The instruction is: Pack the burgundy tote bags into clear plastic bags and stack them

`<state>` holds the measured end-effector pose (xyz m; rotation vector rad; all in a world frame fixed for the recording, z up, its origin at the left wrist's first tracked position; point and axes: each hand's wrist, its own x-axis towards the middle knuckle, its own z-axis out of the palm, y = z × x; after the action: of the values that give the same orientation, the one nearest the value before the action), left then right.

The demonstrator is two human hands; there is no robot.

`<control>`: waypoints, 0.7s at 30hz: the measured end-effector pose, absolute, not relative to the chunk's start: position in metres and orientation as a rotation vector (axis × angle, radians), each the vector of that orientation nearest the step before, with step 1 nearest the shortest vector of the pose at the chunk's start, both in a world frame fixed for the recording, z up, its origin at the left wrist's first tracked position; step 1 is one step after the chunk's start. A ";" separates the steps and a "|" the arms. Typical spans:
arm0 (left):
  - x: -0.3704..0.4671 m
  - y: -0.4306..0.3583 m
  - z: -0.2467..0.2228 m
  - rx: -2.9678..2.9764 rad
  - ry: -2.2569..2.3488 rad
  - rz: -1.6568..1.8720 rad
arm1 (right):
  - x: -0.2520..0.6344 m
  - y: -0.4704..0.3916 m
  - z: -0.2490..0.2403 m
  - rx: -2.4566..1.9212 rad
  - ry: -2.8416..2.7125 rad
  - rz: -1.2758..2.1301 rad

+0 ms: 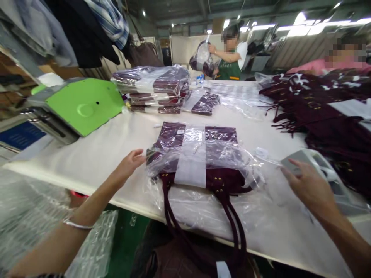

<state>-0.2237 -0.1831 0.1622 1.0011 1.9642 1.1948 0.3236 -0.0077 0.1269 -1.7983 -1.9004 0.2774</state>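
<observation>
A dark maroon handbag (228, 181) lies before me, partly inside a clear plastic bag (226, 152), with a white paper band (190, 170) around its middle. Its long handles (232, 216) hang over the table's near edge. My left hand (130, 164) is just left of the plastic, fingers slightly curled and apart, with nothing visible in them. On the other side, my right hand (308, 181) hovers over a grey-white device (324, 166), thumb and fingers apart. A wisp of clear plastic reaches toward its thumb; whether they touch is unclear.
Wrapped bags (156, 87) are stacked at the back of the white table (101, 162). A green-sided machine (87, 104) stands left. Maroon bags (327, 127) are heaped right. A co-worker (232, 58) holds a wrapped bag behind; another person in pink (310, 66) is at right.
</observation>
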 end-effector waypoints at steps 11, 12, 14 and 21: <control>-0.189 -0.230 0.165 1.748 2.022 1.409 | 0.226 -0.131 0.216 -0.961 -2.159 0.390; -0.177 -0.240 0.165 1.958 1.949 1.406 | 0.209 -0.145 0.216 -0.748 -2.315 0.468; -0.154 -0.255 0.161 2.282 1.728 1.309 | 0.168 -0.163 0.205 -0.424 -2.513 0.528; -0.128 -0.244 0.125 2.600 1.638 0.582 | 0.057 -0.129 0.122 -0.676 -2.797 -0.090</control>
<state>-0.1284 -0.2441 0.1252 2.6003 1.6384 0.5815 0.0573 -0.1291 0.1218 -0.6763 -2.7972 -0.0896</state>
